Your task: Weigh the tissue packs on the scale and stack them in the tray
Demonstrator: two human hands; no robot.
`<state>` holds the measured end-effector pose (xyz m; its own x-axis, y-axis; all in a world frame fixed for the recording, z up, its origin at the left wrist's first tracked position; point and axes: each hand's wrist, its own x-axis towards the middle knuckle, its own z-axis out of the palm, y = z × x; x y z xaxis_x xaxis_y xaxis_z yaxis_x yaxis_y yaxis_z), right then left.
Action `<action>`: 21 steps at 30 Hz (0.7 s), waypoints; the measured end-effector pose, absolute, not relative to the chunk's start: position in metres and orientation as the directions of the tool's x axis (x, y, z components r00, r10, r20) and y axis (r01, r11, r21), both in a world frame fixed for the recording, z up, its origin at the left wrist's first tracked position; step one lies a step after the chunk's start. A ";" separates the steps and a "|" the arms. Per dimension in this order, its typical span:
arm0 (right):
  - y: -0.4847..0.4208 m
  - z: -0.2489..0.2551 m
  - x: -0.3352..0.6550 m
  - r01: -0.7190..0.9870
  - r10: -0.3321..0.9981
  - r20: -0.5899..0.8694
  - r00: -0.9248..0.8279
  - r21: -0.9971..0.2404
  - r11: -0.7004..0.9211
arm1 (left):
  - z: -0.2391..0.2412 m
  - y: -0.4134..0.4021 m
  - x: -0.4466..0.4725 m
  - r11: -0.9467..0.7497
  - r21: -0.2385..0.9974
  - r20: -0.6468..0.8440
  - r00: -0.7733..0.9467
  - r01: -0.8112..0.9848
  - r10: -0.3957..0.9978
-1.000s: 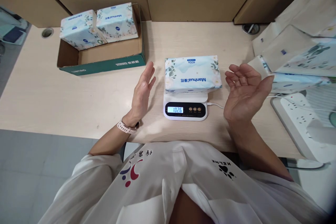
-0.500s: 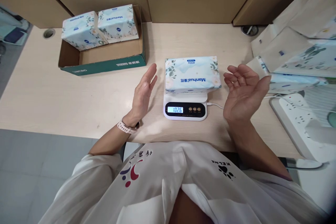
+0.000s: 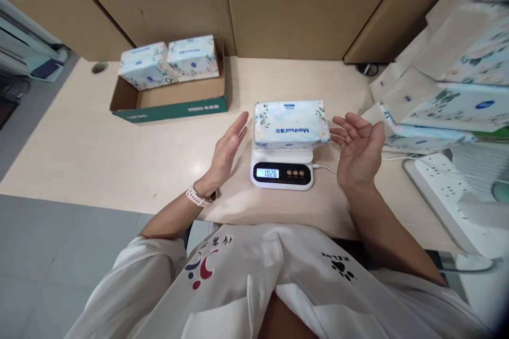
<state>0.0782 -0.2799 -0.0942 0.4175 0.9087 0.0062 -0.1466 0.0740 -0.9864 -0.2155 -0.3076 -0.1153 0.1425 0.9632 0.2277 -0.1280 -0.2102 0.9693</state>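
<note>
A white digital kitchen scale (image 3: 282,183) stands in front of me, its lit display reading 1026. On its platform lies a pack of tissues (image 3: 291,126) with a pale blue floral wrapper. To the left of the pack is my left hand (image 3: 227,154), fingers stretched out, holding nothing and a small gap away from it. My right hand (image 3: 357,151) is turned palm up at the right of the pack, fingers loosely curled and apart. Its fingertips come close to the pack's right end; whether they touch it I cannot tell.
A green and brown cardboard box (image 3: 170,111) at the back left holds two tissue packs (image 3: 193,58). More tissue packs (image 3: 473,103) are stacked at the right. Below them lies a white power strip (image 3: 449,185); a white cable (image 3: 326,168) runs from the scale. Cardboard panels (image 3: 286,8) close off the back.
Both hands have come slightly nearer to the tissue pack from either side. The view has tilted a little, so the scene sits lower. The scale still reads 1026.
</note>
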 end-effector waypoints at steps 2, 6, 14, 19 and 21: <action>-0.279 -0.093 0.078 -0.124 0.909 0.001 0.417 -0.991 0.058 | -0.115 -0.309 -0.213 -0.204 0.971 0.221 0.132 -0.127 0.966; -0.280 -0.096 0.082 0.021 0.920 0.051 0.390 -0.999 0.047 | -0.110 -0.313 -0.210 -0.175 0.978 0.191 0.144 -0.117 0.971; -0.289 -0.088 0.075 0.262 0.990 0.072 0.125 -0.964 0.037 | -0.105 -0.318 -0.202 -0.138 0.990 0.143 0.267 -0.036 0.953; -0.280 -0.040 0.037 0.351 0.991 0.117 -0.063 -0.927 0.132 | -0.093 -0.305 -0.212 -0.302 0.953 0.303 0.163 -0.027 0.939; -0.265 -0.020 0.009 0.317 0.961 0.210 -0.179 -0.912 0.258 | -0.081 -0.291 -0.235 -0.420 0.907 0.420 0.034 0.005 0.907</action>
